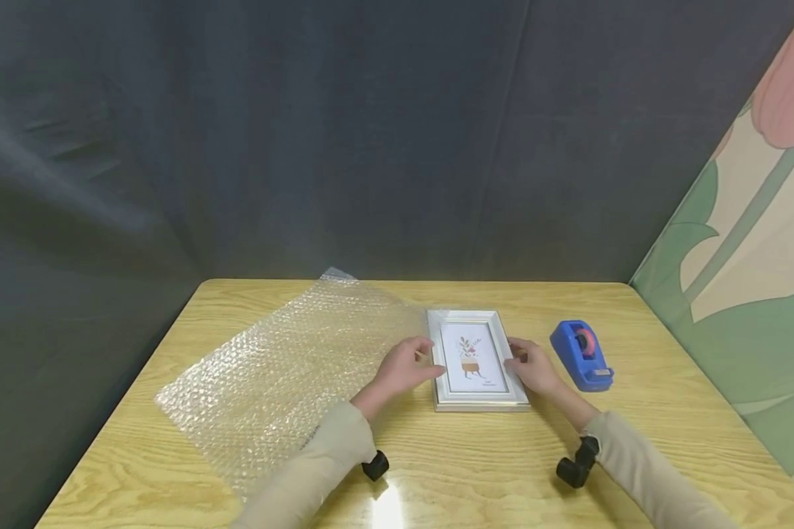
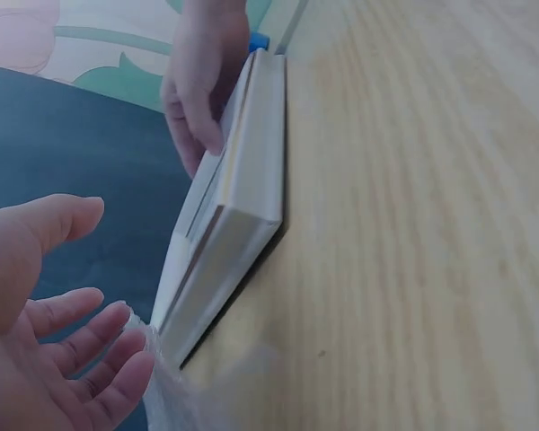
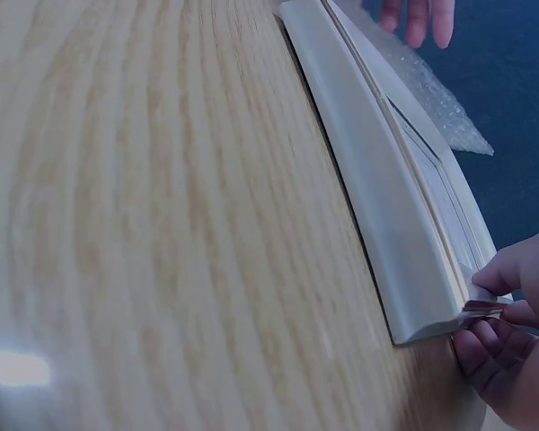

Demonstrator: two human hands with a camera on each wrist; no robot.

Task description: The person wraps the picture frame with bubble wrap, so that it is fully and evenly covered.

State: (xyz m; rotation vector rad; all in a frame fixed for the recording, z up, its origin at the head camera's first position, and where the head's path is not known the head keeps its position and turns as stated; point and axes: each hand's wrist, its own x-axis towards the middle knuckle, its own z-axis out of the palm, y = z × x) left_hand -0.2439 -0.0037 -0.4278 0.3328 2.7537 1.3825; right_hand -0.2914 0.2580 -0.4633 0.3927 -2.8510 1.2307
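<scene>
A silver-white picture frame (image 1: 473, 360) with a potted-plant print lies face up on the table. My right hand (image 1: 534, 369) grips its right edge, the thumb on top and the fingers curled at the side, as the right wrist view shows. Beside the left edge is my left hand (image 1: 402, 367), its fingers loose and spread. In the left wrist view the left hand (image 2: 67, 314) holds nothing and stands apart from the frame. A sheet of bubble wrap (image 1: 271, 367) lies to the left, one side reaching the frame's upper left corner.
A blue tape dispenser (image 1: 578, 360) with a reddish roll stands right of the frame. The wooden table (image 1: 476, 470) ends at a dark curtain (image 1: 403, 147) behind, and a flower-patterned cloth (image 1: 754, 294) hangs on the right.
</scene>
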